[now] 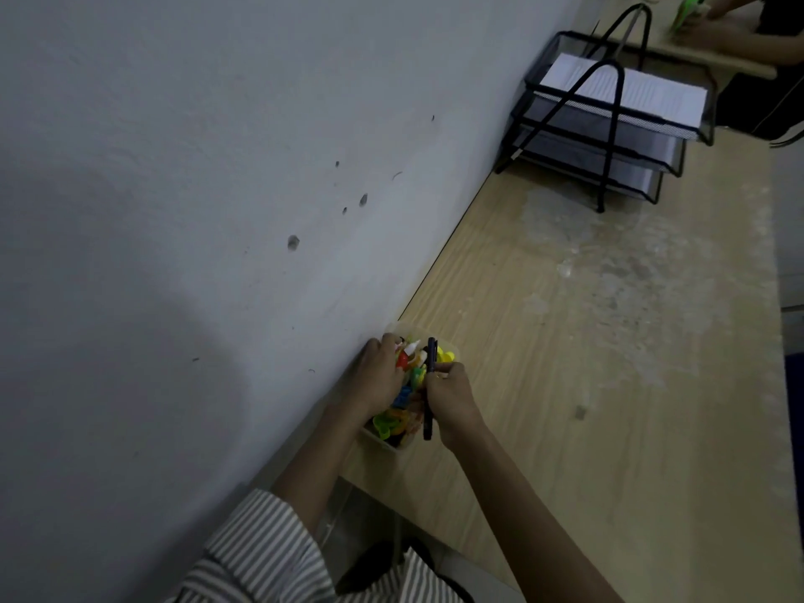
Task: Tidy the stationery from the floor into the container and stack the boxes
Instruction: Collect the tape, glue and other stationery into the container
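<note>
A clear plastic container (398, 446) is seen in the lower centre of the frame, set on a light wooden desk (587, 341) right against the grey wall (174, 189). It is filled with bright stationery pieces (404, 398) in yellow, green, blue, orange and red; the single items are too small and blurred to be told apart.

The left hand (383, 376) is laid over the wall side of the container, its fingers curled down onto the contents and the rim. The right hand (450, 396) is closed around a black pen (430, 387), which is held nearly upright in the picture over the container's desk side, its upper end rising above the fingers and its lower end showing below the hand. Striped sleeves (265, 554) are visible at the bottom left.

At the upper right, a black mesh tray rack (609, 137) of several tiers stands on the desk, with white paper (644, 93) lying in the top tier. In the top right corner, part of another person's arm (748, 41) rests on a further desk.

No brand, label or writing can be read anywhere.
</note>
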